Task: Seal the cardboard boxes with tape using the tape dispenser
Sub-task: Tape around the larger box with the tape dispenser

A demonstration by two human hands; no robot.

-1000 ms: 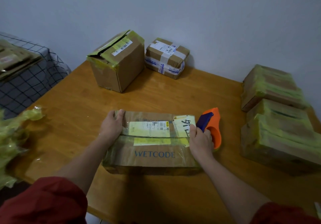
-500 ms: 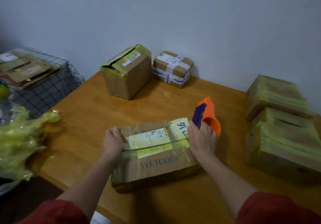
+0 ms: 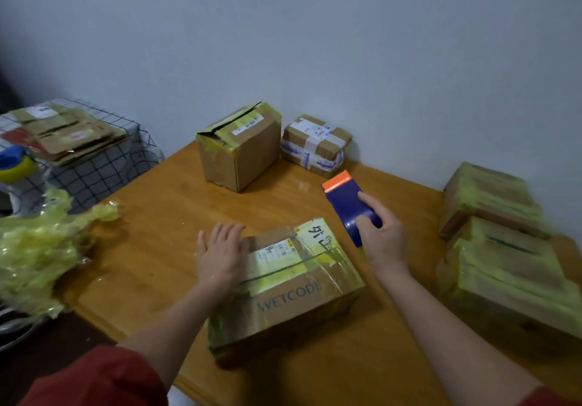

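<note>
Wraps the fingers (image 3: 368,202) of the right hand (image 3: 382,241) over the blue body of the tape dispenser (image 3: 346,204), forefinger straight along the top, orange end pointing off toward the wall. Holds it just past the far right corner of the WETCODE box (image 3: 293,298), seemingly clear of the cardboard, though blur hides any tape tail between the two. Lays the left hand (image 3: 220,257) flat on the box's left end, fingers (image 3: 226,232) straight and spread, gripping nothing. Leaves the box askew on the table (image 3: 151,248), close to the front edge, its top and front already glossy with yellowish tape.

May swing the box round under a hard pull, with only one end pinned by a flat palm. May run the next strip crooked across that skewed lid. Could catch the cutter on the lifted handwritten label (image 3: 318,235) or on old tape edges, tearing instead of sealing
</note>
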